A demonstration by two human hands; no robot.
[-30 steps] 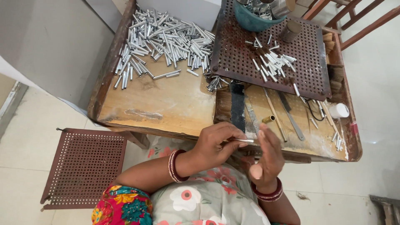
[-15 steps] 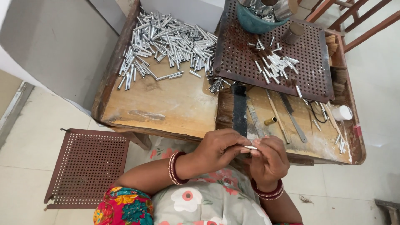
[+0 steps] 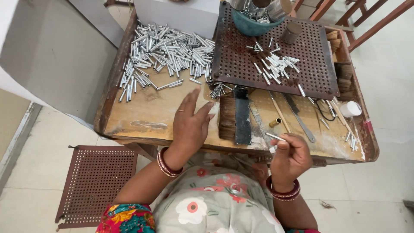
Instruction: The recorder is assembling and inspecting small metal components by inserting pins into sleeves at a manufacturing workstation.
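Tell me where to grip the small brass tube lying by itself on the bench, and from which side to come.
Grip the brass tube across its round sides at mid-length, coming straight down from above. It lies flat on the wooden bench, angled slightly, between the black-backed brush and a long thin rod, so fingers likely fit best either side of its short body; its ends look too small to pinch.

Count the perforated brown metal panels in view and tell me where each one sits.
2. One perforated panel lies on the workbench's far right half under loose tubes; the other perforated panel sits low at the bench's left. Others may be hidden.
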